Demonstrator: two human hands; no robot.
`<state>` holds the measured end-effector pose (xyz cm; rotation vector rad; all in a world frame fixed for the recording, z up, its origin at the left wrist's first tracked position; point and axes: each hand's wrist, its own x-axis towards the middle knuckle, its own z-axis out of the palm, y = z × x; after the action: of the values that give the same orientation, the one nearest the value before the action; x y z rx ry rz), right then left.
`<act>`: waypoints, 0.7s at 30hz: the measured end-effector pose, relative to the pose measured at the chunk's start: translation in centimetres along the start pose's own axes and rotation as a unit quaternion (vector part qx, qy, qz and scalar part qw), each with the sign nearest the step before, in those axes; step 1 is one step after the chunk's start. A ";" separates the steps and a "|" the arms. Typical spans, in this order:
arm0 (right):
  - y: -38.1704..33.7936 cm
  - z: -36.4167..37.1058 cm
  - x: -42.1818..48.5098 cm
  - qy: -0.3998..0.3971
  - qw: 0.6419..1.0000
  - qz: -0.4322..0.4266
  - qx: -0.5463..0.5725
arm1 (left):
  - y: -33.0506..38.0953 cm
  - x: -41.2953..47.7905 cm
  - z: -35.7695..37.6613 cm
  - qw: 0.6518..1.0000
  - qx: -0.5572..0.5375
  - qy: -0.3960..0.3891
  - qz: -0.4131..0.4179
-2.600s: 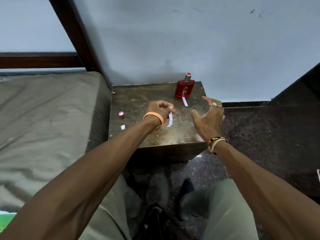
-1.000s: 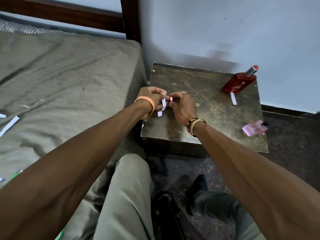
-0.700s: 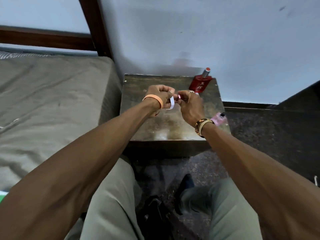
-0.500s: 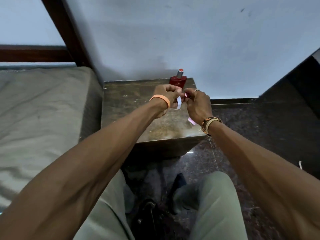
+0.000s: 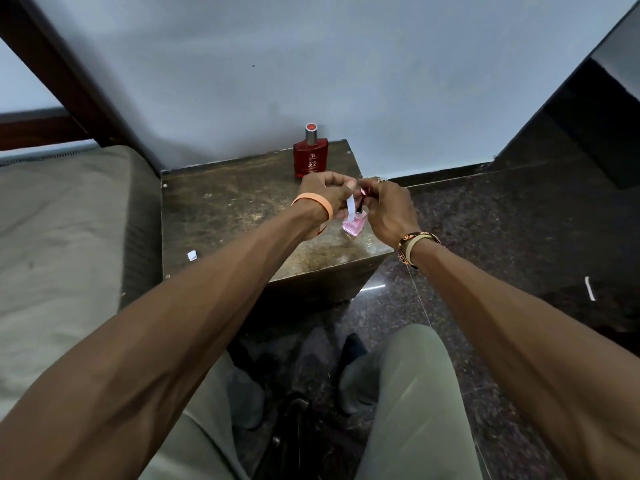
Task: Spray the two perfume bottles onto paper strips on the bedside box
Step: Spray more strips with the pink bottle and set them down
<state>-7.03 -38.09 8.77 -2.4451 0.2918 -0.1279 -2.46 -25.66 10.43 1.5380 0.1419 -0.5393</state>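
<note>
Numbering two: red bottle (image 5: 310,159), pink bottle (image 5: 354,226)

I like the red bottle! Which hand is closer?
The left hand. It pinches a paper strip just in front of the red bottle; the right hand holds a pink cap farther right.

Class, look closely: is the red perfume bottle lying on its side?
No: the red perfume bottle stands upright, its cap pointing up, at the back of the bedside box.
</note>
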 end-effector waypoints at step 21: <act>1.5 2.4 -0.1 -0.020 0.999 -0.010 -0.048 | -2.0 0.6 -0.7 0.999 0.006 0.000 -0.045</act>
<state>-7.05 -37.76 5.96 -2.5429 0.2624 -0.0742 -2.62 -24.98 8.30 1.5486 0.2091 -0.6126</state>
